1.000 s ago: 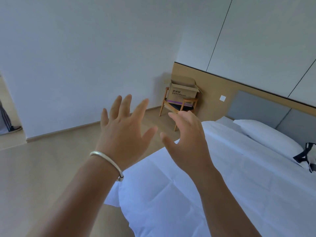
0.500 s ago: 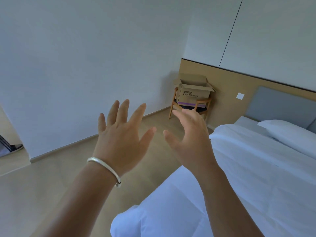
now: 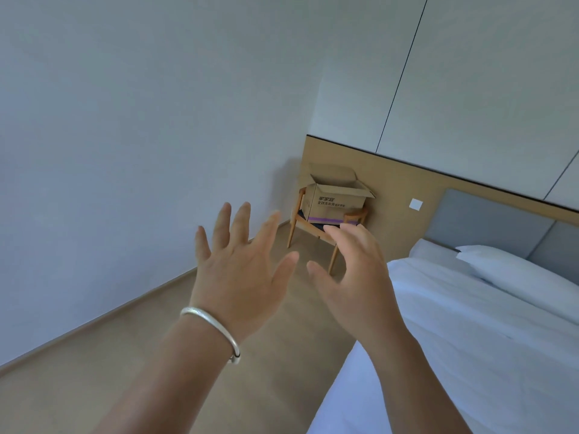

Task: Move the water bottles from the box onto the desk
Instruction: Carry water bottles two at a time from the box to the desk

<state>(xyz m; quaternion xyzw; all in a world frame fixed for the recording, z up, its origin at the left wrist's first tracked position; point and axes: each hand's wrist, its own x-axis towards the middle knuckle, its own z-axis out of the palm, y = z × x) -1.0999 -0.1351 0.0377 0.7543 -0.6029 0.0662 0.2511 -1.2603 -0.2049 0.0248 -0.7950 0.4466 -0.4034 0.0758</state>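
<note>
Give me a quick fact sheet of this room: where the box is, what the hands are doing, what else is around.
box: open cardboard box, flaps up, contents not visible
box rests on: wooden chair in the corner
left hand: raised, fingers spread, holding nothing
right hand: raised, fingers relaxed, holding nothing
wrist: silver bangle on left wrist
beside: bed with white bedding, pillow
bottles, desk: not in view

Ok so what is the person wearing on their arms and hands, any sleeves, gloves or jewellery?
Both forearms are bare as far as the head view shows, with no sleeves and no gloves. The left hand has a plain, smooth silver bangle round its wrist, thin and rounded. The right hand and its wrist carry nothing. No rings or a watch show on either hand.
</note>
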